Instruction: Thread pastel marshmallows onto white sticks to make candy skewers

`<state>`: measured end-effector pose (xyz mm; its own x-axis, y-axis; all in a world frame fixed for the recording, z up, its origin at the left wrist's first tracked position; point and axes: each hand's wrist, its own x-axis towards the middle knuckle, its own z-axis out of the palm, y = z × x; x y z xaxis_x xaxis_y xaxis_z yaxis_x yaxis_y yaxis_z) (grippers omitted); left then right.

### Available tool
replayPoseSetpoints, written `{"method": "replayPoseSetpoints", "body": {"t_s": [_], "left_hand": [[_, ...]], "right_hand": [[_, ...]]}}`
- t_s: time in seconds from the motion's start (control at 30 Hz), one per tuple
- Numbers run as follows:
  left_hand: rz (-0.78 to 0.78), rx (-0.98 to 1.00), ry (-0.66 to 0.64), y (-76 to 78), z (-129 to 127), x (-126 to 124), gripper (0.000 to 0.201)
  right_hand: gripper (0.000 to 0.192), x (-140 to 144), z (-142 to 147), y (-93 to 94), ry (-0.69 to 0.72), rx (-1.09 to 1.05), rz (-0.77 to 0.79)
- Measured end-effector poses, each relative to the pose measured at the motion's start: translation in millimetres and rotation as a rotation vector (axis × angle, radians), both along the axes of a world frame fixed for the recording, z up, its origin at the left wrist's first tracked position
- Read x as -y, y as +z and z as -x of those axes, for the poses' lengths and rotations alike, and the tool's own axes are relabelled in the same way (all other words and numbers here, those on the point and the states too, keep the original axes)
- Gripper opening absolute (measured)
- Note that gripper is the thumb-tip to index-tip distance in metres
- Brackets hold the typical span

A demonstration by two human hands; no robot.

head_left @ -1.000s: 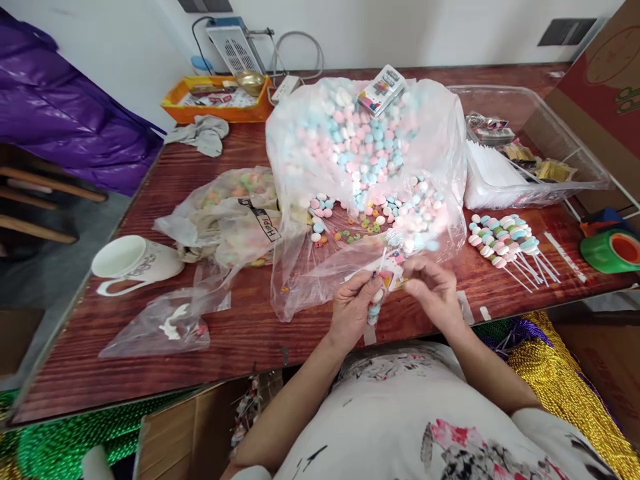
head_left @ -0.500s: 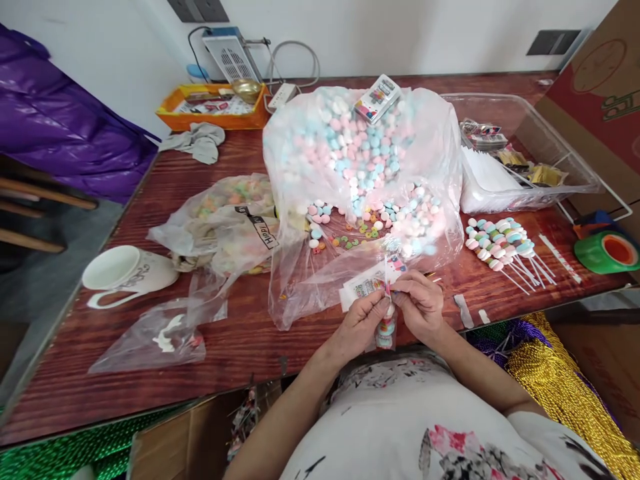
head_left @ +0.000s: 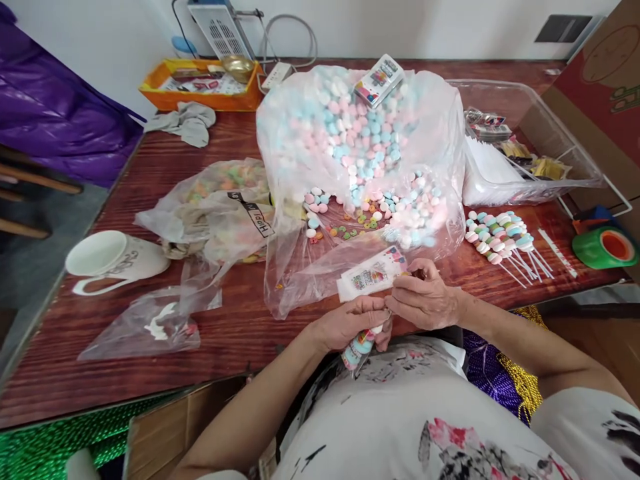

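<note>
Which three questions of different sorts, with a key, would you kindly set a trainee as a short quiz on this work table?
1. Multiple choice: what lies on top of the large plastic bag of pink, blue and white candies?
A) white mug
B) printed packet
C) grey cloth

2. True or false: the green roll of tape lies outside the clear tray.

3. Short answer: what is in the left hand?

Key:
1. B, the printed packet.
2. True; it lies on the table, in front of the tray.
3. A row of wrapped candies, partly covered by the fingers.
</note>
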<state>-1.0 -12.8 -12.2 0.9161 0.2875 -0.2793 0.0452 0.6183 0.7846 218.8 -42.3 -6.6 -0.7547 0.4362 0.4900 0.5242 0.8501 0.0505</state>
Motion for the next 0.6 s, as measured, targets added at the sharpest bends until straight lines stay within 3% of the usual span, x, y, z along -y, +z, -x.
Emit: {"method": "replayPoseSetpoints", "body": {"t_s": [0.07, 0.23, 0.3, 0.37, 0.47, 0.53, 0.6], "left_hand": [[-0.234, -0.093, -0.054, 1.6, 1.6, -0.4, 0.037], [-1.321, -0.539, 0.053, -3.6, 3.0, 8.0, 0.021], [-1.475, -0.581, 0.104, -10.3, 4.3, 9.9, 0.021], [-1.324, -0.531, 0.141, -16.3, 6.2, 6.8, 0.025], [-0.708, -0.39, 0.037, -20.3, 7.4, -2.5, 0.031], [-0.318, -0.306, -0.093, -20.0, 7.1, -6.4, 0.03], [-0.141, -0.269, -0.19, -19.5, 6.6, -7.0, 0.03]], "right_hand": [[0.021, -0.1, 6.3, -4.5, -0.066, 0.036, 0.119], [0.017, 8.6, 26.5, -21.5, -0.355, 0.006, 0.512], [0.016, 17.2, 31.3, -25.8, -0.433, -0.04, 0.538], [0.019, 27.7, 33.2, -28.4, -0.477, -0.087, 0.408], [0.032, 41.7, 30.6, -33.5, -0.425, -0.118, 0.223], [0.03, 47.0, 26.2, -38.9, -0.337, -0.116, 0.215], [0.026, 48.2, 21.9, -45.0, -0.247, -0.102, 0.247]]}}
